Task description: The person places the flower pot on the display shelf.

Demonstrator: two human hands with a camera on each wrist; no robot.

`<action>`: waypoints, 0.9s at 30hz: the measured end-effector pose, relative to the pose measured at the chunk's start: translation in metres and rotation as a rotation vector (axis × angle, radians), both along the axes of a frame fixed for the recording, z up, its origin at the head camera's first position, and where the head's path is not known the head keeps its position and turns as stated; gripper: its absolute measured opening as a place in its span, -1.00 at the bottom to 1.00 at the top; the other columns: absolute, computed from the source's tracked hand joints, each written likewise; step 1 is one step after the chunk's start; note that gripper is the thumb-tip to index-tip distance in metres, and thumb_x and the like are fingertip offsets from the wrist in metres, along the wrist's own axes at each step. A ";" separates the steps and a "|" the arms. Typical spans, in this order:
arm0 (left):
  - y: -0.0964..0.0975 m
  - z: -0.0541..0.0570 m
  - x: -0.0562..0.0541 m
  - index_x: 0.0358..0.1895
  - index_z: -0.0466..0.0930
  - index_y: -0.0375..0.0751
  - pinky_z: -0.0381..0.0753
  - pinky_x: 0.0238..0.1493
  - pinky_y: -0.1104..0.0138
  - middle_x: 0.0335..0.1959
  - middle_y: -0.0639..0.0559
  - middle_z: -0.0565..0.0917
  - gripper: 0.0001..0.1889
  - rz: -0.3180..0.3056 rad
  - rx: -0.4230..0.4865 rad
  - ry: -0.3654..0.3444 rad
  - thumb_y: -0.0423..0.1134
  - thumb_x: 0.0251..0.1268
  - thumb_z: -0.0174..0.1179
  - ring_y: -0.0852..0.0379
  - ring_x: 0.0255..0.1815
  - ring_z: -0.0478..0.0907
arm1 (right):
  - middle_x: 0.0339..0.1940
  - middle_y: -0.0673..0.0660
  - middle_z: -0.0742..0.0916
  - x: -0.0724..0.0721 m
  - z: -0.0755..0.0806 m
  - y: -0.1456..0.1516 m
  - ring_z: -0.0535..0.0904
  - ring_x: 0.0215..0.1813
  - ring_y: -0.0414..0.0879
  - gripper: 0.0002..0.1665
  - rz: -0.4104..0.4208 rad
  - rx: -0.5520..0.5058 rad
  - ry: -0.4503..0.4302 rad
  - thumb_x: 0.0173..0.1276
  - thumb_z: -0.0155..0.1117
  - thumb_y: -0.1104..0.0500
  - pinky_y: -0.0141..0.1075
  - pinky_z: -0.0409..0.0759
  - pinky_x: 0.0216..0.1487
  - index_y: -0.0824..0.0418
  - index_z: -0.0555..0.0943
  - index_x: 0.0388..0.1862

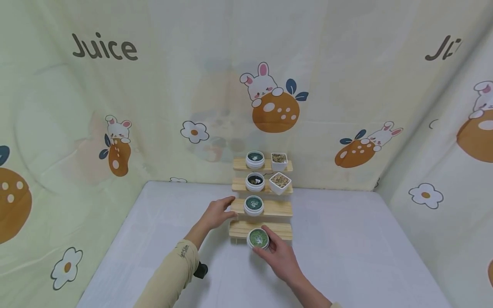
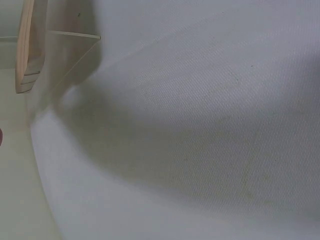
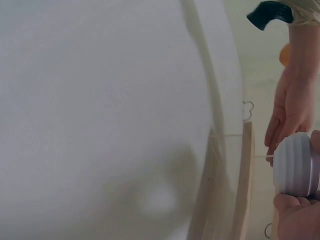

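In the head view my right hand (image 1: 283, 259) pinches a round white ribbed cup (image 1: 259, 238) of green contents between thumb and fingers, over the front of the lowest step. The right wrist view shows the side of this cup (image 3: 293, 165). My left hand (image 1: 216, 214), thumb and fingers apart, is at the left end of a tiered wooden stand (image 1: 277, 208); whether it touches the wood I cannot tell. Another round cup (image 1: 253, 205) with dark green contents stands on the step beside it. Only a sliver of a fingertip shows in the left wrist view.
Higher up stand two more round cups (image 1: 255, 159) and two square white cups (image 1: 279, 161) with brown bits. The stand is on a white-covered table (image 1: 339, 248). A printed curtain (image 1: 173, 85) encloses the back and sides. A black strap piece (image 1: 200, 270) shows under the left sleeve.
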State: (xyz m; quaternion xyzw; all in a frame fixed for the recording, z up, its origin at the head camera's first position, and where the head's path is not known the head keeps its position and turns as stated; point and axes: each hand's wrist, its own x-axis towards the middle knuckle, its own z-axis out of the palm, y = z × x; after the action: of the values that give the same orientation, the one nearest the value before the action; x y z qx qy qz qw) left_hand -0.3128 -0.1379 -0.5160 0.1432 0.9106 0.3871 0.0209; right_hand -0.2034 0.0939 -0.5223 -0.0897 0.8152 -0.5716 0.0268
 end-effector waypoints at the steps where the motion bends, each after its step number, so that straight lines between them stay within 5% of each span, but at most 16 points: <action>1: 0.000 0.000 0.000 0.34 0.38 -0.40 0.49 0.29 0.14 0.27 -0.26 0.52 -0.37 -0.001 0.001 0.001 -0.22 0.24 0.35 -0.14 0.26 0.49 | 0.36 0.35 0.48 -0.001 0.002 0.001 0.45 0.34 0.12 -0.15 -0.012 0.008 -0.003 0.19 0.49 0.10 -0.27 0.54 0.22 0.35 0.37 0.40; 17: 0.000 -0.001 -0.001 0.34 0.37 -0.41 0.49 0.30 0.14 0.27 -0.26 0.51 -0.37 -0.003 0.013 -0.007 -0.24 0.25 0.34 -0.14 0.27 0.48 | 0.39 0.27 0.47 -0.030 0.027 0.022 0.46 0.34 0.04 -0.12 -0.161 0.091 -0.014 0.21 0.48 0.05 -0.24 0.53 0.22 0.32 0.34 0.43; 27: -0.001 -0.002 -0.002 0.33 0.39 -0.40 0.49 0.29 0.11 0.25 -0.26 0.53 -0.38 -0.005 0.004 0.008 -0.23 0.24 0.35 -0.15 0.26 0.50 | 0.37 0.31 0.47 -0.051 0.033 0.028 0.37 0.41 0.13 -0.09 -0.218 0.132 -0.048 0.25 0.43 0.00 -0.04 0.42 0.36 0.34 0.29 0.46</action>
State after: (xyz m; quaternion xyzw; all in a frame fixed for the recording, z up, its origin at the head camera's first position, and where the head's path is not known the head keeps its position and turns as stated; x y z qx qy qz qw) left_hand -0.3150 -0.1389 -0.5176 0.1473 0.9096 0.3881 0.0180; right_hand -0.2539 0.1216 -0.4896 0.0152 0.8550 -0.5184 -0.0099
